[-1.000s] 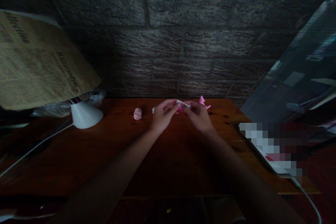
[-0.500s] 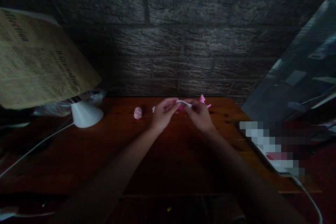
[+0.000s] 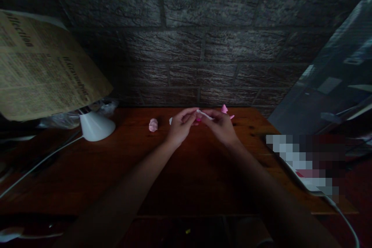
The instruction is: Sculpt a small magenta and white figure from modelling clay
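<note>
Over the far middle of the table, my left hand point(image 3: 179, 127) and my right hand point(image 3: 222, 127) are close together, fingers closed in a pinch. Between them they hold a thin, soft white strip point(image 3: 204, 114) that looks like modelling clay. A bright pink bit point(image 3: 198, 119) shows just under the strip, mostly covered by fingers. Left of my hands lies a pale pink lump of clay point(image 3: 153, 125). A small white piece point(image 3: 171, 121) peeks out beside my left hand. Behind my right hand stands a pink pointed shape point(image 3: 224, 109), its lower part hidden.
A lamp with a white base point(image 3: 97, 127) and a newsprint shade point(image 3: 49, 69) stands at the left, its cord crossing the table point(image 3: 122, 151). Plastic wrap point(image 3: 62, 120) lies behind it. A blurred-out flat device point(image 3: 302, 166) with a cable sits at the right edge. A brick wall point(image 3: 183, 46) rises behind.
The white strip has turned between my fingers and now looks narrower, sloping down to the right. My hands have barely moved.
</note>
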Demonstrator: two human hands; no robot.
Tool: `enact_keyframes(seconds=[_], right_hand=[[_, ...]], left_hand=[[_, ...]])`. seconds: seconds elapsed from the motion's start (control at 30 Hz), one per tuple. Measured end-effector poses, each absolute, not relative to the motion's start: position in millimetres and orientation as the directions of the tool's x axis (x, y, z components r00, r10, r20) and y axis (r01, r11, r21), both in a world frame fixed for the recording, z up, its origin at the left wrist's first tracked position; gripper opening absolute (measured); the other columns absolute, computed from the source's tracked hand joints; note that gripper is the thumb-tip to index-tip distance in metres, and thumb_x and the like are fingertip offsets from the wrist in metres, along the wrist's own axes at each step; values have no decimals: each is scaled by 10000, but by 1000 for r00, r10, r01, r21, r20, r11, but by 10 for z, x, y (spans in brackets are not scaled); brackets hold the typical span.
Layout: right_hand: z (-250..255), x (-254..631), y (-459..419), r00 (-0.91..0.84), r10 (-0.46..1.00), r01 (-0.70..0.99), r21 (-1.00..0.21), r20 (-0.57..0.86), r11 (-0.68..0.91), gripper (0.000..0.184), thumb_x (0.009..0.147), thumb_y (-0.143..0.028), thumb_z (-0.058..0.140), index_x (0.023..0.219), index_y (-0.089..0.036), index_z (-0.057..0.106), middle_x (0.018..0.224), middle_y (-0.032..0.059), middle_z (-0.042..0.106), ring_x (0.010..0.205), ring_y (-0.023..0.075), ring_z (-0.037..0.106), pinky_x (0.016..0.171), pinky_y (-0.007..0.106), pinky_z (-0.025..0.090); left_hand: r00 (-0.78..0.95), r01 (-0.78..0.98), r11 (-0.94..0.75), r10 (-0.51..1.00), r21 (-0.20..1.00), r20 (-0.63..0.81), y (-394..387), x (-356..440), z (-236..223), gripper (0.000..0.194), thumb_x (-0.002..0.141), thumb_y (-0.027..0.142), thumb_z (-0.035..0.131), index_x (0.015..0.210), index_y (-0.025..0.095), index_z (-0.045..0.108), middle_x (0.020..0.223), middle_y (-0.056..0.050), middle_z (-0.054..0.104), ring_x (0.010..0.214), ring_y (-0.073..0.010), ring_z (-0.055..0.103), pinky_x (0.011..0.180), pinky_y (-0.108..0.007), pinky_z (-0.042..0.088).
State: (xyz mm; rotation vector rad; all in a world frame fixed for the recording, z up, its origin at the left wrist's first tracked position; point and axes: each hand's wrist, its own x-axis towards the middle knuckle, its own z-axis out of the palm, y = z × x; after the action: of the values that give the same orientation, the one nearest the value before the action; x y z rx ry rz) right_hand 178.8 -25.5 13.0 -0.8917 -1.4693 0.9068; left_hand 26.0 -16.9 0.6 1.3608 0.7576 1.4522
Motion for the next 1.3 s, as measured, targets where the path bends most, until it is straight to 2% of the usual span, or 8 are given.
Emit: enact_keyframes(seconds=[0.1, 0.27, 0.43, 0.63, 0.8, 1.07, 1.3], right_hand=[[139, 1796, -257, -90, 902, 21, -905, 421, 425, 311, 770, -503, 784, 905, -223, 774, 944, 61, 785, 893, 204, 706, 880, 377, 544], [140, 1846, -236, -75, 897, 112, -890, 435, 441, 313, 818, -526, 723, 878, -222, 767, 914, 58, 785, 839, 194, 696, 838, 373, 552], [159, 1826, -262, -95, 902, 72, -901, 421, 428, 354, 793, -560, 738, 898, -224, 773, 922, 61, 784, 841, 199, 691, 834, 377, 545], [141, 1855, -239, -115, 896, 75, -895, 429, 439, 269, 826, -477, 713, 855, -214, 757, 844, 52, 759, 802, 185, 675, 825, 372, 531], [120, 1864, -224, -88, 890, 111, -883, 448, 456, 271, 832, -479, 700, 842, -212, 748, 793, 42, 739, 769, 183, 663, 790, 361, 532], [125, 1841, -233, -76, 899, 100, -894, 432, 438, 307, 823, -512, 698, 851, -210, 749, 803, 47, 748, 750, 182, 656, 750, 348, 534], [148, 1840, -255, -102, 888, 107, -882, 449, 458, 288, 854, -488, 675, 902, -217, 759, 854, 53, 761, 799, 185, 669, 799, 362, 536]], left_hand=[[71, -203, -355, 924, 913, 375, -177, 250, 26, 253, 796, 334, 769, 1010, 203, 738, 964, -67, 766, 824, -166, 716, 707, -287, 592], [70, -178, -360, 924, 916, 377, -177, 258, 22, 250, 825, 380, 740, 993, 195, 737, 953, -76, 767, 816, -165, 712, 683, -281, 582], [78, -172, -364, 921, 916, 381, -166, 262, 2, 243, 840, 384, 722, 994, 197, 737, 939, -74, 757, 808, -168, 708, 689, -300, 588], [86, -209, -324, 934, 923, 347, -174, 267, 16, 247, 840, 383, 723, 1003, 197, 735, 960, -75, 757, 837, -169, 712, 697, -290, 591], [120, -198, -329, 927, 923, 356, -187, 280, 23, 265, 779, 358, 785, 972, 187, 726, 974, -77, 767, 856, -172, 720, 706, -282, 589], [81, -184, -343, 929, 921, 362, -184, 261, 22, 259, 826, 402, 738, 984, 197, 725, 934, -69, 762, 819, -171, 720, 679, -283, 586], [52, -144, -407, 907, 902, 418, -193, 256, 45, 253, 827, 410, 740, 968, 200, 736, 928, -68, 767, 778, -150, 697, 657, -266, 575]])
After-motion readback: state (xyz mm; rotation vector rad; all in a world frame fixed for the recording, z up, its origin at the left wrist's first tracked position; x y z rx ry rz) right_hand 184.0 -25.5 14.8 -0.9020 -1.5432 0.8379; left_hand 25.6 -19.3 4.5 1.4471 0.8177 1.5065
